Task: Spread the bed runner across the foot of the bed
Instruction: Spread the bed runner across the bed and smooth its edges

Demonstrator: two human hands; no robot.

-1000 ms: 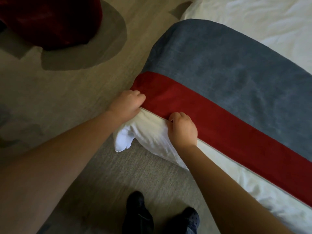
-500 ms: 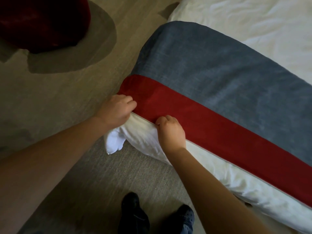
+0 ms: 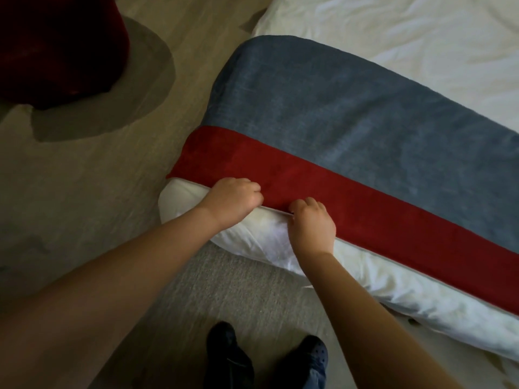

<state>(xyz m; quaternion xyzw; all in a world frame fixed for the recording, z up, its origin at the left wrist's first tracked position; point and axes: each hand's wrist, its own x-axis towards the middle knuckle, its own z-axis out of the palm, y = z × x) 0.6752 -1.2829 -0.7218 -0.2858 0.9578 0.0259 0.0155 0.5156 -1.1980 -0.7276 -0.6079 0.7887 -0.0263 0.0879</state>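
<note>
Pinching near red edge of bed runner (image 3: 351, 141) w/ curled fingers of left hand (image 3: 233, 199) & right hand (image 3: 311, 224), close together nr corner; spread flat across foot of bed (image 3: 421, 37).

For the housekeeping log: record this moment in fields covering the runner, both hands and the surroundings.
bed runner: grey-blue with a red band, lying across the foot of the bed over white bedding
left hand: grips the runner's near edge, close to its corner
right hand: grips the same edge, just beside the left hand
floor: carpet; dark shoes at the bottom; dark red object at upper left
</note>
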